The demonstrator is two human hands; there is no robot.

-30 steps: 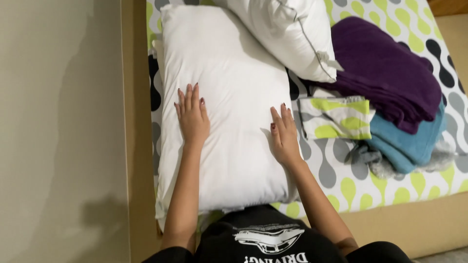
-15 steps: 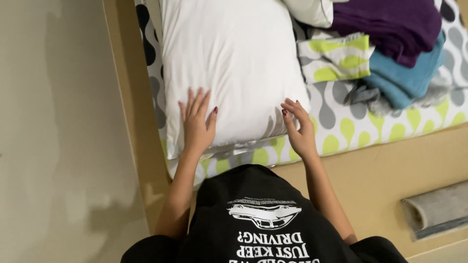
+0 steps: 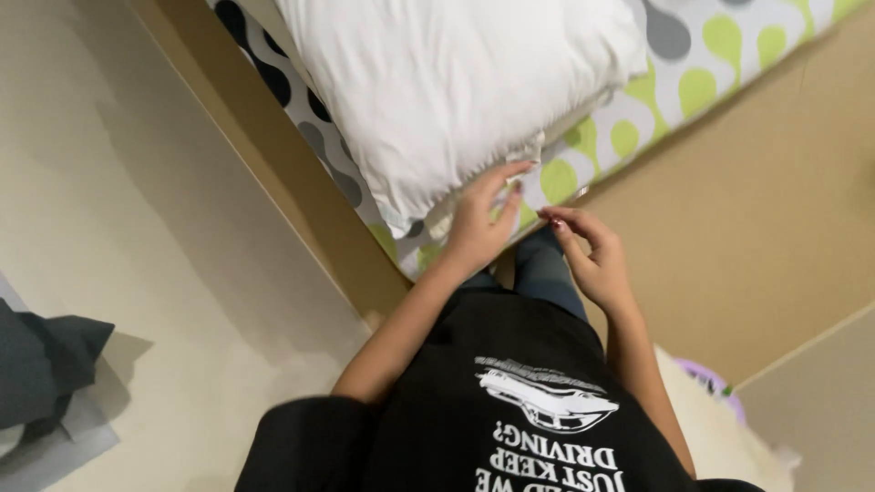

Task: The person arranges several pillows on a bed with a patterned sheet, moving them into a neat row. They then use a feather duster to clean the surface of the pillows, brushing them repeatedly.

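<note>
A white pillow [image 3: 456, 82] lies on a bed sheet [image 3: 629, 128] patterned in grey, white and lime green. My left hand [image 3: 478, 223] rests at the pillow's near corner, fingers spread and touching its edge. My right hand [image 3: 592, 255] hovers just beside it over the bed's edge, fingers loosely curled, holding nothing. Below them I see my black printed shirt [image 3: 510, 401] and blue jeans [image 3: 542, 273].
A tan wooden bed frame [image 3: 273, 155] runs along the sheet's edge. Beige floor lies to the left, with a dark grey cloth [image 3: 41, 364] at the far left. A white fluffy item [image 3: 720, 437] and something purple [image 3: 702, 375] sit at the lower right.
Both hands have slid off the top of the pillow to its near corner. The view has swung left and down, so the folded towels are out of sight.
</note>
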